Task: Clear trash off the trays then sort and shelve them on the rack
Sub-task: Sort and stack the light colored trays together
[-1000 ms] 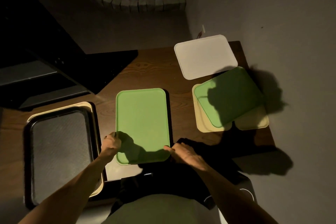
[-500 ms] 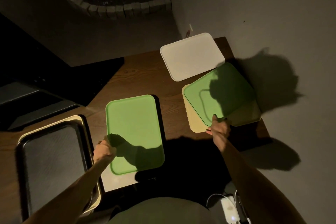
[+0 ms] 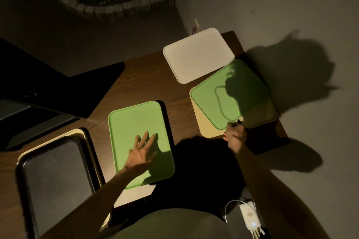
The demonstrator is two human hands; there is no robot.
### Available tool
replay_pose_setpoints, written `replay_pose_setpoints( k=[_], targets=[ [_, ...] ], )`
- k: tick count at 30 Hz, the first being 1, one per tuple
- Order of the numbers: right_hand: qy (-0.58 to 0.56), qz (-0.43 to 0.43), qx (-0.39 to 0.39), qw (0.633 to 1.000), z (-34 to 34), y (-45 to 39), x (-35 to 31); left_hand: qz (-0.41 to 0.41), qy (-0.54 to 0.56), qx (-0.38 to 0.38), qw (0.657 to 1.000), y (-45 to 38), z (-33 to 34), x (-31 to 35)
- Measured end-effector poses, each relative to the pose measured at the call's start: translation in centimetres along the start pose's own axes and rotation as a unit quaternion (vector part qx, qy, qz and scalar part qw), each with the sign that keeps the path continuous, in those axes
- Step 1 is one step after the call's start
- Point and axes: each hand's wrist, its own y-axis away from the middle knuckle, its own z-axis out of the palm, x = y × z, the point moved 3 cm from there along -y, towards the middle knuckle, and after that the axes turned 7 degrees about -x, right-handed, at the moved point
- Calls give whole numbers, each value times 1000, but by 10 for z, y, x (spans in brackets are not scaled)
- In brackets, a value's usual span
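Head view: our left hand is spread flat, fingers apart, over the near green tray on the table. Our right hand is clenched on the near edge of the far green tray, which lies atop a yellow tray. A white tray lies beyond the right hand.

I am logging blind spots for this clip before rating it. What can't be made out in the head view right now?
- Rack: not in frame.
- Black tray: near end cut off by the frame's lower left edge.
- Yellow tray: mostly covered by the green tray that the right hand grips.
- What lies under the middle green tray: hidden; only a pale corner and dark edge show.
- Left hand: touching or hovering, unclear.
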Motion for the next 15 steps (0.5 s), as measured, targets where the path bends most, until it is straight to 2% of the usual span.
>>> replay_pose_setpoints(
  k=[2,5,7,8,11,15],
  targets=[
    [-20,3,3,1000,2,-29,16,-20,-13,-35,999,-3,12,-1],
    [-105,6,-18,994,-3,3,-10,-6,-50,-56,997,0,8,1],
    [-160,-10,-76,984,-4,22,-24,4,-73,-53,996,1,2,3],
    [-151,-18,-85,985,-4,24,-25,-2,-62,-48,997,1,-1,4],
    [-103,-16,-72,992,-3,31,-30,-21,63,6,998,3,-16,12],
    [-156,-45,-107,981,-6,47,-31,-18,231,104,967,13,-43,15]
  ],
)
